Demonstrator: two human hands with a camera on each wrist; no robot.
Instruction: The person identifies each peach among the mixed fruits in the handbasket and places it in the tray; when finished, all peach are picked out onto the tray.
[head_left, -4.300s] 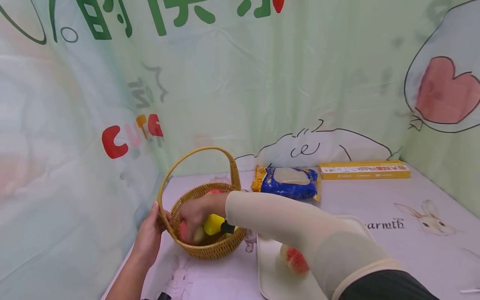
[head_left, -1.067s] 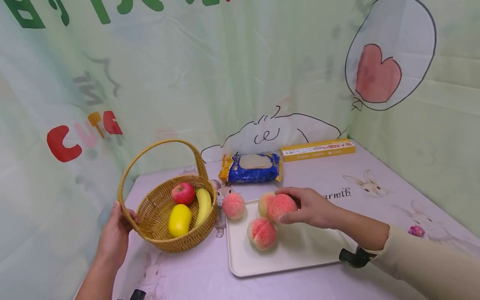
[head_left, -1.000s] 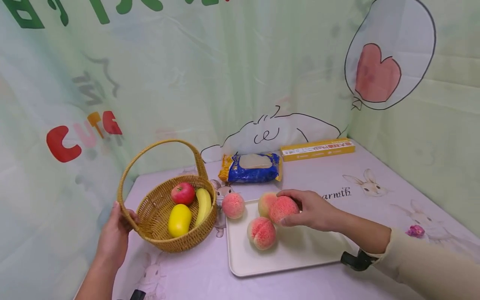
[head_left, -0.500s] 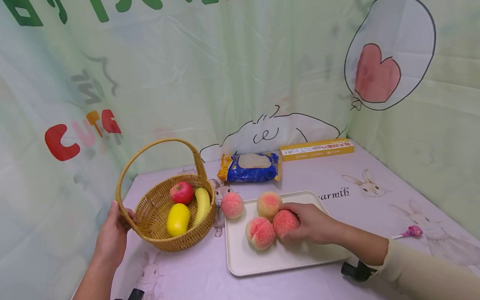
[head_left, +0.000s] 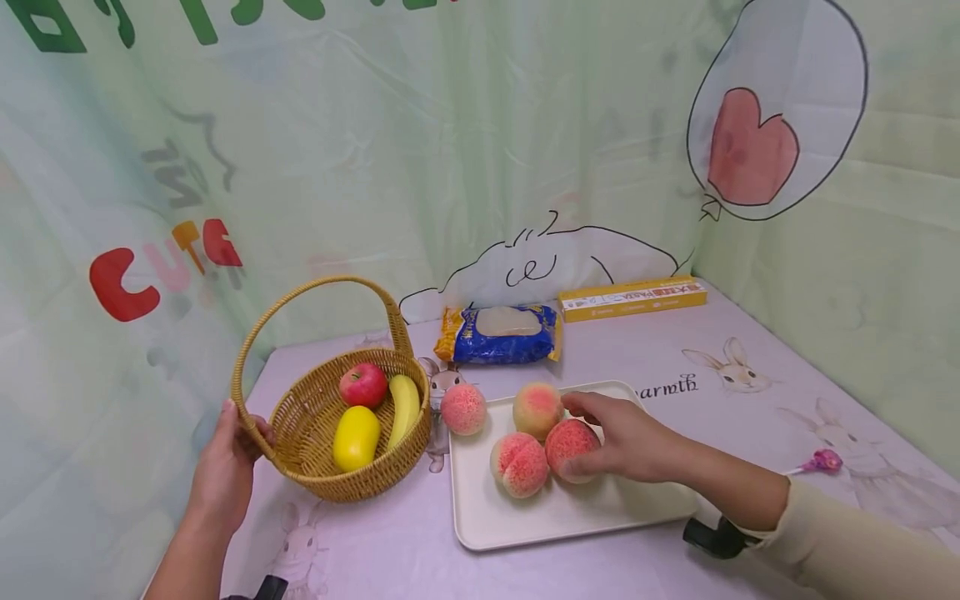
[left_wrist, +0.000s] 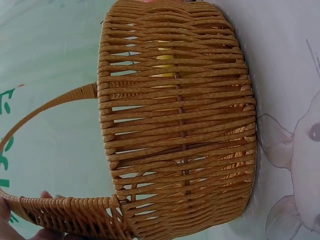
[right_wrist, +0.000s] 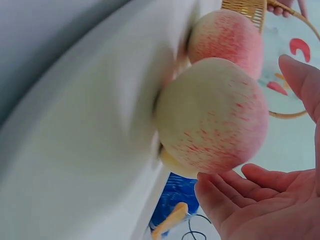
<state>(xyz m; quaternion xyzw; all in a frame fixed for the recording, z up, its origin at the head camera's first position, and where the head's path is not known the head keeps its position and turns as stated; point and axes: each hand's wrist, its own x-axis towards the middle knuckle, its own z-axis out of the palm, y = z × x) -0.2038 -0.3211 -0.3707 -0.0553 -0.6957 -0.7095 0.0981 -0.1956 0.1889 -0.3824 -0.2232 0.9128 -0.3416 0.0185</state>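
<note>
My left hand [head_left: 223, 475] grips the handle of a wicker basket [head_left: 375, 479] at its left side. A red apple [head_left: 364, 385], a banana [head_left: 405, 408] and a smooth yellow oval fruit [head_left: 357, 439] lie in the basket. Several peaches are on or at the white tray [head_left: 570, 521]. My right hand [head_left: 637, 437] is around the nearest right peach [head_left: 573, 450], fingers spread; in the right wrist view the thumb stands clear of this peach [right_wrist: 212, 115]. Touching or close to it are a split-faced peach [head_left: 519, 465] and a yellowish peach [head_left: 537, 410]. Another peach [head_left: 464, 409] overlaps the tray's back left corner.
Behind the tray lies a blue wet-wipes pack [head_left: 498, 335]. A long yellow box [head_left: 633, 298] is at the back right, and a pink-wrapped lollipop [head_left: 825, 461] lies right of my right forearm. Curtains enclose the table's back and sides.
Earlier my right hand reached into the basket; then it held a peach over the tray. It lowered that peach onto the tray and its fingers loosened. My left hand kept gripping the handle.
</note>
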